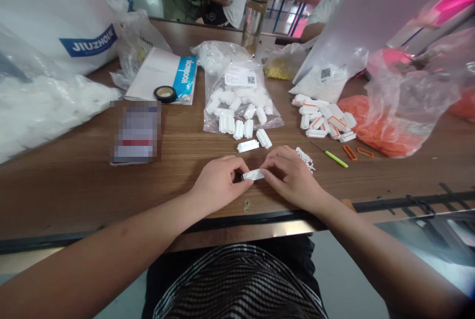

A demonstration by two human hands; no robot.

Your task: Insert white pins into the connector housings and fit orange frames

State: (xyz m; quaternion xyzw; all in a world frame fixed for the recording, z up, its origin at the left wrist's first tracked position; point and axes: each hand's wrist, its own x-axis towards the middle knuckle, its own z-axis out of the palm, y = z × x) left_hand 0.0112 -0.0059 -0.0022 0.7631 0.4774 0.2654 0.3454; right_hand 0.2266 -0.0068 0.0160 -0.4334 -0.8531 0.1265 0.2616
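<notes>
A: How are the hands standing?

B: The left hand [220,180] is pinching one end of a white slotted piece [253,175], thumb and index finger clamping on it. The right hand [293,173] is gripping the opposite end, thumb and fingertips pressing together on it.

A: Where is the piece sitting?

B: It is being held between the two hands, over the near part of the wooden table [185,156]. I am not managing to tell whether it is touching the wood. Rows of small openings are showing on its face.

A: Noting the right side?

B: A heap of small white bits [306,159] is lying just beyond the right hand, which is partly hiding it. A green-handled tool [336,159] is lying farther right, its thin shaft pointing away and to the left. Two orange frames [350,153] are lying near its handle. Beyond, a pile of white parts [326,120] is resting, several showing orange.

A: And straight ahead?

B: Two loose white blocks [248,146] are lying closest to the hands. More are resting on and in a labelled clear bag [272,118].

A: Left?

B: A black tape roll [165,100] is resting on a notebook [156,69].
</notes>
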